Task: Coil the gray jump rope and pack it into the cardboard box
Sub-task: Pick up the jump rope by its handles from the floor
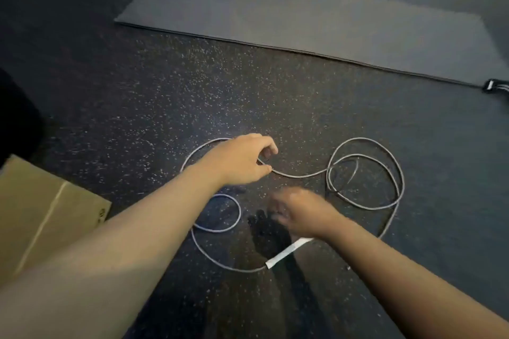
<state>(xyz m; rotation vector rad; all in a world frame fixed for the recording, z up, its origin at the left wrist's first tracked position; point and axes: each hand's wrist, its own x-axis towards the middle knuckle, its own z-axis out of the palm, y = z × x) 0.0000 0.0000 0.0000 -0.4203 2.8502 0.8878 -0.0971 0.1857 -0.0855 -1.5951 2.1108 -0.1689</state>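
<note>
The gray jump rope (366, 173) is spread in loose loops on the speckled floor (165, 96) at the centre of the frame. A strand is pinched between thumb and finger of the left hand (242, 158). The right hand (300, 212) is blurred, so its grip cannot be told; a white handle (286, 253) is seen just below it. The cardboard box (41, 215) is seen at the left edge, a gray mat (275, 14) at the top.

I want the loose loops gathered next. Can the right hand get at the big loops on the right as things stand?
Probably yes. The right hand hovers just beside the big loops of the gray jump rope, which lie open on the floor with nothing over them. The hand is blurred, so its grip is unclear.
</note>
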